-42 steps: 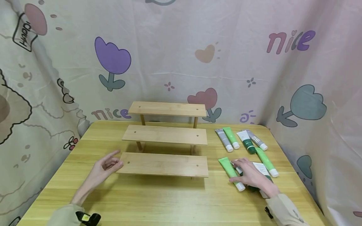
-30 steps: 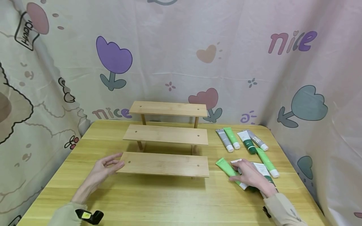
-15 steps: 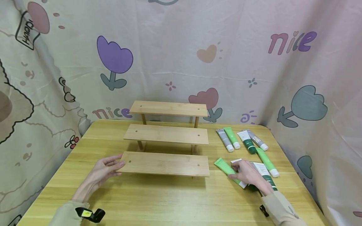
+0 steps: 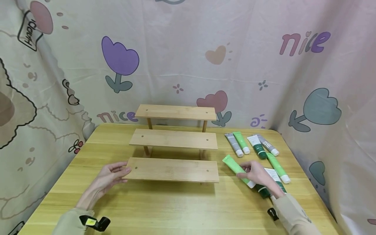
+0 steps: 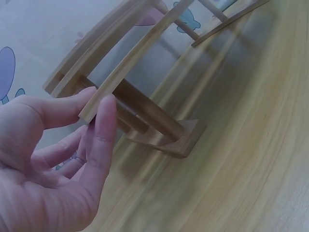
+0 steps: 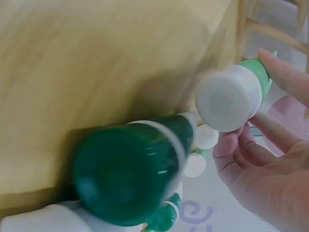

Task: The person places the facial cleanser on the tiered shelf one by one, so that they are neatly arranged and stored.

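My left hand (image 4: 110, 178) pinches the left end of the lowest board of a three-tier wooden display stand (image 4: 173, 169); in the left wrist view the thumb and a finger lie on either face of the board (image 5: 130, 60). On the right, my right hand (image 4: 258, 174) pinches a light green squeeze tube (image 4: 235, 165) near its white cap. In the right wrist view that cap (image 6: 224, 101) faces the camera, with thumb and fingers around the tube. Just beneath this hand lies a dark green capped tube (image 4: 262, 191), partly hidden by the hand and forearm.
Behind the right hand lie a grey tube (image 4: 234, 145), a green tube (image 4: 241, 142), a white and dark green tube (image 4: 257, 147) and more tubes, some overlapping. The wooden table (image 4: 152, 209) ends at a patterned curtain (image 4: 176, 52) at the back and sides.
My left hand has come in from beside the stand and taken hold of its lowest board. My right hand has gripped the light green tube, which has turned and shifted slightly up and left.
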A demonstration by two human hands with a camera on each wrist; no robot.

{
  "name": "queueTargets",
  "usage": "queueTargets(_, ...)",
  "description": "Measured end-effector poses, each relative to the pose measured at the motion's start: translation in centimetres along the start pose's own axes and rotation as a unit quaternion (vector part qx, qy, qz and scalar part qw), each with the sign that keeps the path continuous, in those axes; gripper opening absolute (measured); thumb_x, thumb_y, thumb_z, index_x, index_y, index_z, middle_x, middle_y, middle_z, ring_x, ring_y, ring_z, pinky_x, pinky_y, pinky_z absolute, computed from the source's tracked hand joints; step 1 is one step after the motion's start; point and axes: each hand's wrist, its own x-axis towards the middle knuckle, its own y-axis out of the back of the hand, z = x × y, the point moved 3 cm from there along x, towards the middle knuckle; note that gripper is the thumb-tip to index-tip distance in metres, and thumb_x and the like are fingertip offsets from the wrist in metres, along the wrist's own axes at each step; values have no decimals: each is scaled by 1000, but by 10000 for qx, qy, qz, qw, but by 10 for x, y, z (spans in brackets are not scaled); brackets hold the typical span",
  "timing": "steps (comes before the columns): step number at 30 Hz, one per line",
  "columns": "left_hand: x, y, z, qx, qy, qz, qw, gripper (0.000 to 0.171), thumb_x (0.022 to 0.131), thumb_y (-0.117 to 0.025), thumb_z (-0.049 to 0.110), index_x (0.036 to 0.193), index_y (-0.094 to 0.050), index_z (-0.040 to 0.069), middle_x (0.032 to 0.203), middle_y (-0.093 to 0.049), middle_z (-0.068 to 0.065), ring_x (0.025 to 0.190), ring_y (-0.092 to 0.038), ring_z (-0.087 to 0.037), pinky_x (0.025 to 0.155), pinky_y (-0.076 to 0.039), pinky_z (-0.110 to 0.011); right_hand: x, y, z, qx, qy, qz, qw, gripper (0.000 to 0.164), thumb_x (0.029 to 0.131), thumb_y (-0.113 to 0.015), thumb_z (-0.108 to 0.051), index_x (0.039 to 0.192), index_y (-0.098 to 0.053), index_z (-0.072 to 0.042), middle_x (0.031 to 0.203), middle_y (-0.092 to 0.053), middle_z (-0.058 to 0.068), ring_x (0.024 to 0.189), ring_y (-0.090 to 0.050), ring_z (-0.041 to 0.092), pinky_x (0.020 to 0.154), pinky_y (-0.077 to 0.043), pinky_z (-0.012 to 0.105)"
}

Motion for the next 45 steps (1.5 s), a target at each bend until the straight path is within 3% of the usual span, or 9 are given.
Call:
queueTargets(7, -2, 0, 1, 209, -14, -68, 9998, 76, 100, -64, 17, 153, -19, -15, 114, -59, 5, 98, -64, -3, 90, -64, -28, 9, 11, -16, 109, 37, 270, 9996, 45, 79, -84, -16, 114, -70, 9, 94, -72, 15, 81, -62, 15, 67, -52, 20)
queueTargets(16, -2, 0, 2, 237, -4, -190, 9995, 77, 101, -62, 19, 153, -16, -16, 119, -56, 1, 100, -63, -3, 92, -63, -29, 27, 29, -43, 325, 61, 325, 9989, 46, 83, -81, -14, 116, -64, 14, 106, -69, 26, 95, -69, 33, 84, -64, 42)
queueTargets(24, -4, 1, 5, 353, -146, -279, 9989, 75, 103, -60, 19, 152, -16, -18, 125, -54, -6, 102, -62, -1, 93, -63, -29, 51, 39, -71, 856, 172, 264, 9958, 45, 88, -77, -15, 121, -59, 12, 112, -66, 27, 95, -69, 28, 81, -60, 27)
queueTargets(31, -4, 0, 4, 398, -155, -327, 9986, 73, 104, -58, 18, 151, -16, -18, 123, -56, -4, 102, -62, 0, 92, -63, -27, 69, 47, -94, 990, 353, 364, 9938, 42, 88, -78, -15, 116, -60, 10, 107, -68, 25, 92, -67, 25, 77, -58, 23)
queueTargets(38, -3, 0, 4, 368, -138, -343, 9986, 73, 104, -58, 18, 152, -16, -18, 121, -55, -2, 101, -63, -1, 91, -63, -26, 88, 52, -112, 1248, 247, 482, 9907, 44, 86, -80, -17, 117, -59, 7, 105, -68, 19, 87, -63, 15, 75, -56, 18)
queueTargets(45, -4, 0, 3, 328, -87, -349, 9988, 74, 104, -58, 19, 153, -15, -17, 122, -55, -1, 101, -62, -1, 92, -63, -26, 107, 52, -128, 1520, 438, 841, 9838, 41, 88, -79, -18, 118, -65, 5, 104, -69, 20, 83, -62, 13, 72, -56, 19)
